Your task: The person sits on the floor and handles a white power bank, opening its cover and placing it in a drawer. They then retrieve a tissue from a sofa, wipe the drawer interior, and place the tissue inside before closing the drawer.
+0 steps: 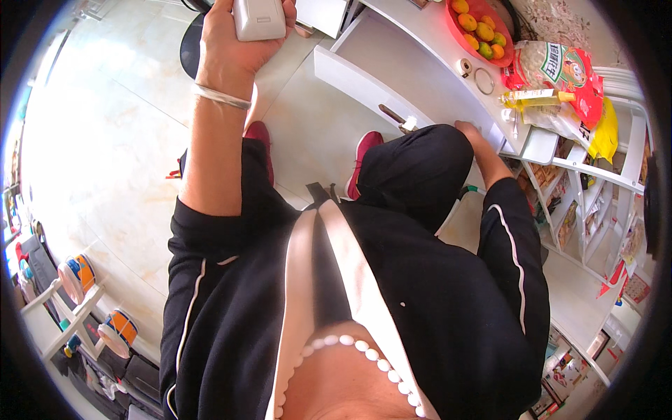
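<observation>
My left hand (236, 44) is raised at the top of the view, its fingers around a white plastic device (261, 20) with a small latch-like notch; the device's upper end is cut off by the frame. At the right, a white desk drawer (367, 47) stands pulled out, with a dark handle (394, 114) on its front. My right hand (467, 128) reaches down at the drawer's near end, beside my bent knee. The knee hides most of its fingers, so I cannot tell whether it grips anything.
On the white desktop (436, 37) are a red basket (455, 23) of oranges, a tape roll (464, 66), a clear ring (484, 81), a yellow-capped bottle (541, 97) and snack bags (556, 68). A white rack (572, 173) stands at right. Buckets (118, 333) sit at lower left.
</observation>
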A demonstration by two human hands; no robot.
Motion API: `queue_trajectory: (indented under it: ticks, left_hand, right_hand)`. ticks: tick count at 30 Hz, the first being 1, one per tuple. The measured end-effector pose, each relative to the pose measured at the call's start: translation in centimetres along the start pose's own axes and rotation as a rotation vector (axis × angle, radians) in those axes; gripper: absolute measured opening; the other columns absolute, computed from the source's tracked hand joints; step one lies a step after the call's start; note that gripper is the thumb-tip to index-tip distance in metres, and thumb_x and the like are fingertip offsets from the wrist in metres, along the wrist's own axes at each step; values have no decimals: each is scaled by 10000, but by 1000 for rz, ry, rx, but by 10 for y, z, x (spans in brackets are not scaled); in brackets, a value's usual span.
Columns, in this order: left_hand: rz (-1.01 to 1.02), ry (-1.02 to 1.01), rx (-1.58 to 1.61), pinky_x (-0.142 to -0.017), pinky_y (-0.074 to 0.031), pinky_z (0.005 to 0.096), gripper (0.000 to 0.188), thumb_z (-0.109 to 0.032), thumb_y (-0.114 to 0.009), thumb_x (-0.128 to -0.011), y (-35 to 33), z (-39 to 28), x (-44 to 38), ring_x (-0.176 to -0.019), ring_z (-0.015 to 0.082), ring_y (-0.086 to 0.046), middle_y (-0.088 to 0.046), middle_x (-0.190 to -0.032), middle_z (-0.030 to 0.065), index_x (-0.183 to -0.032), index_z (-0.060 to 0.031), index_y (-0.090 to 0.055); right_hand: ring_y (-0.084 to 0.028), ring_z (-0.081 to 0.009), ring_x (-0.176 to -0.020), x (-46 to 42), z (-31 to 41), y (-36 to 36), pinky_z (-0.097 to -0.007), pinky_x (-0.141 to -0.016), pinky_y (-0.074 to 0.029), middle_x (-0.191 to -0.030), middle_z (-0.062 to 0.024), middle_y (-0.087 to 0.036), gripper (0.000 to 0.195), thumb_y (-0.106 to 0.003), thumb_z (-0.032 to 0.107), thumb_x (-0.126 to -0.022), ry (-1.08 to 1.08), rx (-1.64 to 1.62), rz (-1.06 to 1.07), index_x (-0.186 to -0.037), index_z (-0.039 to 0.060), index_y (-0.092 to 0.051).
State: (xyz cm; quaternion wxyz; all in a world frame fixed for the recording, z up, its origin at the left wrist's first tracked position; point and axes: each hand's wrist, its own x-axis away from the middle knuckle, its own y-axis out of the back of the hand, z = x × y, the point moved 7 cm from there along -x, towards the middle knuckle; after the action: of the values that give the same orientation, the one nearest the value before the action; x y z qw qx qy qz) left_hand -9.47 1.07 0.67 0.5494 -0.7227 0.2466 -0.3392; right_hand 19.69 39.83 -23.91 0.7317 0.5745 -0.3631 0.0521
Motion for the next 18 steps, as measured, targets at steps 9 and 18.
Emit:
queue_trajectory:
  ticks: [9, 18]
  left_hand:
    - [30, -18, -12, -661, -490, 362, 444, -379, -352, -862, -6, -4, 4, -798, 285, -548, -528, -964, 185, -1074, -5, -464]
    - [109, -34, 6, -672, -487, 363, 448, -385, -332, -869, -6, -13, 5, -800, 280, -552, -540, -940, 182, -1069, -9, -470]
  right_hand:
    - [-570, -263, -682, -86, 162, 30, -407, -574, -439, -764, -172, -592, 269, -518, 239, -731, 261, -66, 191, -846, 0, -563]
    - [-571, -180, -750, -127, 310, 80, -317, -646, -447, -852, -129, -615, 354, -580, 297, -701, 377, -528, 31, -930, 29, -609]
